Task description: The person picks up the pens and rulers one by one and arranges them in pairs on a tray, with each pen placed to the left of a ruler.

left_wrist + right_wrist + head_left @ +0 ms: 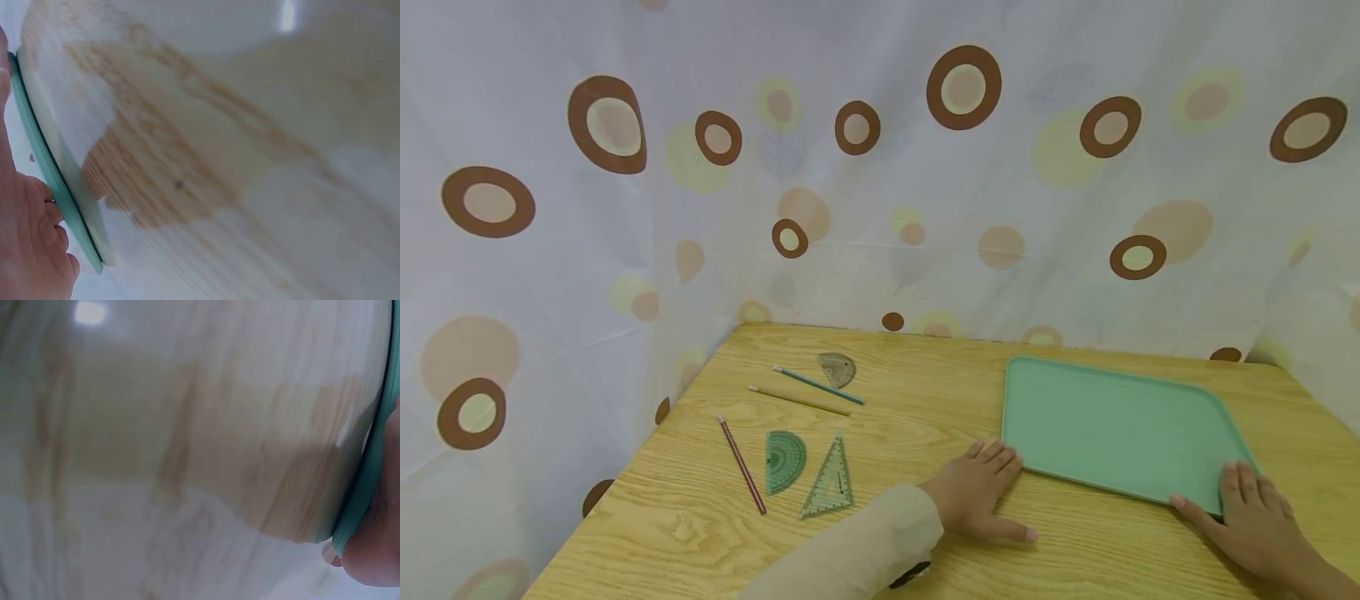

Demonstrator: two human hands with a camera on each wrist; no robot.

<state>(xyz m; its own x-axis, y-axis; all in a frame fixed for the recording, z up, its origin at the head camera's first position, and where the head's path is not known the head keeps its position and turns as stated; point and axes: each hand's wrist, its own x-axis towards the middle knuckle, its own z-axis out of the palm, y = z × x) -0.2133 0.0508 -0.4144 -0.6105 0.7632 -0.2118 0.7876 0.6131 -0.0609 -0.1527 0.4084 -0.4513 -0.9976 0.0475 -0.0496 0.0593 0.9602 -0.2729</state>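
Note:
A light green rectangular tray lies on the right part of the wooden table. At its front left corner is my left hand, palm down, fingers extended against the tray's edge and thumb spread to the right. My right hand spans the front right corner. Its fingers lie along the right rim, while the thumb points to the front edge. In the left wrist view, the left hand is beside the green rim. The right wrist view shows part of the right hand against the rim.
On the table's left side lie a red pencil, a yellow pencil and a blue pencil. Near them are a green protractor, a clear protractor and a set square. A patterned curtain surrounds the table.

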